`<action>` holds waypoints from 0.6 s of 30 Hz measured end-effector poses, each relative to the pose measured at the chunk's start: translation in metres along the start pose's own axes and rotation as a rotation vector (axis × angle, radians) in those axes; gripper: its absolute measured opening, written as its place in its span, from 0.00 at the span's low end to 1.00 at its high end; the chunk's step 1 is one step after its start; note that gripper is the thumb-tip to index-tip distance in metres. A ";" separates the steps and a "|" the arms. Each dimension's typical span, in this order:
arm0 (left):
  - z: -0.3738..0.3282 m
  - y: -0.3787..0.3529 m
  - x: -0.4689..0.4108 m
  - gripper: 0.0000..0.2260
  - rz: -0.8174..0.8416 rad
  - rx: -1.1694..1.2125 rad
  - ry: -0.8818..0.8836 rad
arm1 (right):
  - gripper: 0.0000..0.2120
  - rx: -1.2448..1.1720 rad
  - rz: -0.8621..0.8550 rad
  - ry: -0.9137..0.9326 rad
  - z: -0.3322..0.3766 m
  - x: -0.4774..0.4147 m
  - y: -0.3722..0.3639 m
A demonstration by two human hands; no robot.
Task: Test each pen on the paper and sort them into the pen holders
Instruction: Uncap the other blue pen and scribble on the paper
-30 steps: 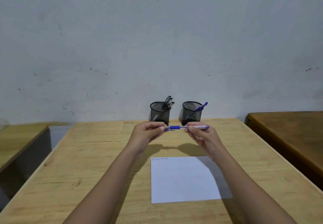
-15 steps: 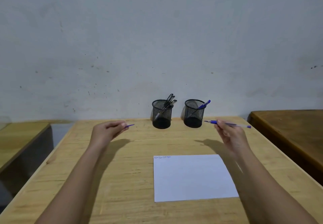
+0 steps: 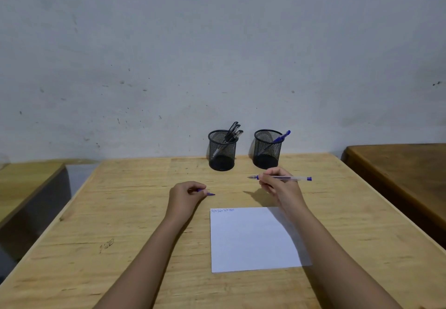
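Both hands had shifted since half a second earlier: the left hand (image 3: 185, 195) had come inward and down toward the table (image 3: 120, 212), and the right hand (image 3: 280, 188) had dropped nearer the paper (image 3: 253, 238). One second earlier the two hands had met over the pen; at this moment they stood well apart, with the cap off.

The left hand's fingers were clenched around the blue cap (image 3: 206, 192), whose tip protruded past the fingertips, just above the tabletop. The right hand's fingers pinched the uncapped blue pen (image 3: 282, 178) near its grip section. The pen lay roughly level, tip pointing left, in the air between the paper and the right pen holder (image 3: 267, 149).

The paper lay flat on the table near the right forearm, with a short line of blue scribbles at its top left corner. The left pen holder (image 3: 222, 150) contained several dark pens; the right pen holder contained one blue pen.

Assessment: uncapping was complete, and the test stroke on the paper appeared to be the step in hand. Sorting of this pen was not yet done.
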State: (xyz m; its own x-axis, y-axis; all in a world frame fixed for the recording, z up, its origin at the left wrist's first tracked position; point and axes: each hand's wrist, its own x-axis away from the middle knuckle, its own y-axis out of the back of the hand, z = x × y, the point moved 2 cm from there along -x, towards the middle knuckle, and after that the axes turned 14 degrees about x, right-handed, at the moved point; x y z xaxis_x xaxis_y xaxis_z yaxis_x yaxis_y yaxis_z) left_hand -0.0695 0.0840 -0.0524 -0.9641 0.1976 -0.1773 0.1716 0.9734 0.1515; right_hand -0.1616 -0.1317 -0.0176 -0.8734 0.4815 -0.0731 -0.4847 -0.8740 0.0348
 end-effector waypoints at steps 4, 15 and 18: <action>0.002 -0.005 -0.008 0.06 0.006 -0.042 -0.038 | 0.05 0.000 0.010 -0.034 -0.006 -0.001 -0.009; -0.011 -0.006 0.016 0.16 0.169 -0.163 -0.166 | 0.05 0.076 0.072 -0.075 -0.013 0.010 -0.030; -0.015 -0.012 0.045 0.22 0.453 -0.293 -0.189 | 0.05 0.099 0.070 -0.065 -0.013 0.016 -0.036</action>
State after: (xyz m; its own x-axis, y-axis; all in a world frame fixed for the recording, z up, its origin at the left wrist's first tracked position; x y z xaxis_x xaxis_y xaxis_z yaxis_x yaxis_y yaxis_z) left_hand -0.1179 0.0793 -0.0471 -0.7495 0.6313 -0.1990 0.4700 0.7193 0.5116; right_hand -0.1574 -0.0935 -0.0334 -0.9049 0.4256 -0.0023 -0.4219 -0.8964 0.1360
